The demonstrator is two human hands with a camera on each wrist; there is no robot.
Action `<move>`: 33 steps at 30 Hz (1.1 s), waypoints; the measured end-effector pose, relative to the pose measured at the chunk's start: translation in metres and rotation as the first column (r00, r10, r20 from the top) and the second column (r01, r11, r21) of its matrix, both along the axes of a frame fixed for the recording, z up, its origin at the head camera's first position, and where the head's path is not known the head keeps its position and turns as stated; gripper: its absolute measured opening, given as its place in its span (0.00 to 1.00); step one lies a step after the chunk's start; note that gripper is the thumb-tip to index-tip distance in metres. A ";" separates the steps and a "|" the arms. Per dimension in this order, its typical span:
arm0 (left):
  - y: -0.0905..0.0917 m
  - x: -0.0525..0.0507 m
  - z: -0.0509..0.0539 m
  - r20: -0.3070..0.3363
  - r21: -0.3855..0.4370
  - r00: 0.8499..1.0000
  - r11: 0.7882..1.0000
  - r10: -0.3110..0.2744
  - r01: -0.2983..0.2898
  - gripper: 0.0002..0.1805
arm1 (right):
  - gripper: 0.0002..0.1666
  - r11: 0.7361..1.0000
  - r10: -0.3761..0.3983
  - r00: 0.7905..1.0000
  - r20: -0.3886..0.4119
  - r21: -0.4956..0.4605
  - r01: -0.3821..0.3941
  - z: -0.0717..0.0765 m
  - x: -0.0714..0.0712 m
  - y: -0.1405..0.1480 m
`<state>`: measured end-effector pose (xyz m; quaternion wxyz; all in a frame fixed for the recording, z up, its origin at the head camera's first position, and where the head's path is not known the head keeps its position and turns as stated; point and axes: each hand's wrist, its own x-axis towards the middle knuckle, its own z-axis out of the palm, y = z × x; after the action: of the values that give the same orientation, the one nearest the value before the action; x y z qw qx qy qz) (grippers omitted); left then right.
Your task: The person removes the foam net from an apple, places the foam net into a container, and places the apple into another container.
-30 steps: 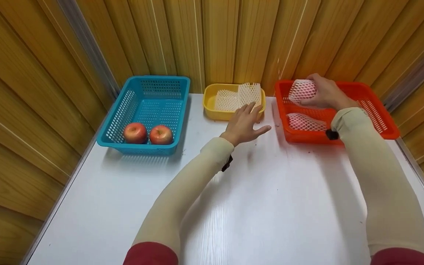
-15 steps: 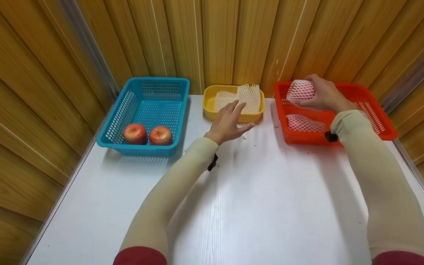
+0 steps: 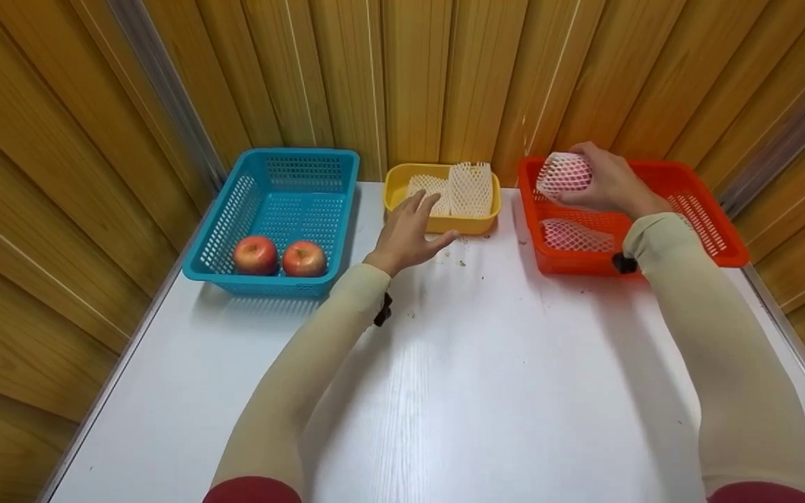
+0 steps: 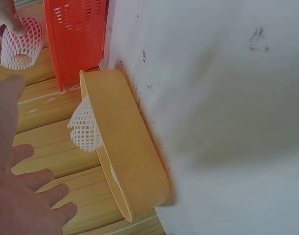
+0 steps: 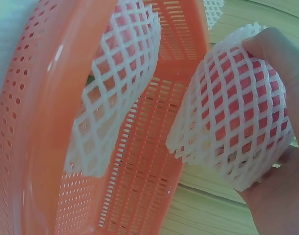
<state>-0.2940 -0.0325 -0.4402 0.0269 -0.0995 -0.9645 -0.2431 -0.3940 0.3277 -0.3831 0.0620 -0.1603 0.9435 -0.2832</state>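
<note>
Over the last second the main change is at the left hand [image 3: 402,237], which has shifted leftward from before the right end of the yellow tray [image 3: 462,225] to its left front, toward the side where the blue basket [image 3: 284,284] stands. Its fingers are spread and it holds nothing; the left wrist view shows a gap between it and the tray. The right hand [image 3: 608,183] has scarcely moved: thumb and fingers are clamped around a netted fruit [image 3: 564,175], probably an apple, which is held over the rear left part of the orange basket [image 3: 584,262]. Whether it touches the rim cannot be told. A second netted fruit [image 3: 576,235] lies inside that basket, along its front wall, and the loose end of its net shows in the right wrist view. Two pale nets [image 3: 470,190] sit in the tray, and two bare apples [image 3: 256,255] rest side by side at the front of the blue basket; neither group has changed. For the work, this seems to mean that the left hand is free, while the held fruit has yet to be released.
</note>
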 end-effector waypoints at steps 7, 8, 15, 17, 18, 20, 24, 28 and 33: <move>-0.017 0.003 -0.008 -0.033 0.102 0.999 0.994 0.031 -0.027 0.45 | 0.57 1.000 0.020 0.999 -0.037 0.006 -0.019 0.001 0.001 -0.010; -0.019 0.004 -0.010 -0.040 0.114 0.999 0.993 0.034 -0.029 0.45 | 0.57 1.000 0.024 0.999 -0.045 0.004 -0.024 0.001 0.002 -0.011; -0.027 0.007 -0.017 -0.046 0.177 0.996 0.982 0.076 -0.067 0.44 | 0.54 0.998 0.056 0.995 -0.077 0.002 -0.056 -0.002 0.004 -0.022; -0.028 0.009 -0.019 -0.046 0.200 0.995 0.977 0.085 -0.075 0.44 | 0.54 0.998 0.067 0.994 -0.081 0.004 -0.067 -0.003 0.005 -0.025; -0.028 0.010 -0.020 -0.048 0.208 0.995 0.975 0.089 -0.077 0.44 | 0.54 0.997 0.071 0.994 -0.086 0.005 -0.071 -0.003 0.006 -0.027; -0.030 0.011 -0.023 -0.057 0.229 0.994 0.970 0.097 -0.082 0.44 | 0.53 0.997 0.082 0.992 -0.094 0.005 -0.082 -0.004 0.007 -0.031; -0.032 0.014 -0.029 -0.071 0.266 0.991 0.960 0.112 -0.090 0.44 | 0.52 0.995 0.102 0.989 -0.103 0.006 -0.102 -0.005 0.008 -0.041; -0.034 0.016 -0.034 -0.071 0.282 0.991 0.956 0.112 -0.087 0.44 | 0.52 0.992 0.126 0.987 -0.103 0.011 -0.125 -0.007 0.008 -0.051; -0.036 0.018 -0.037 -0.063 0.286 0.991 0.953 0.120 -0.098 0.43 | 0.52 0.988 0.152 0.981 -0.121 0.014 -0.152 -0.012 0.009 -0.062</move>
<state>-0.2761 -0.0686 -0.4775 0.0925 -0.0508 -0.9221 -0.3723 -0.3851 0.2660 -0.3950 0.0263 -0.2488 0.9312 -0.2649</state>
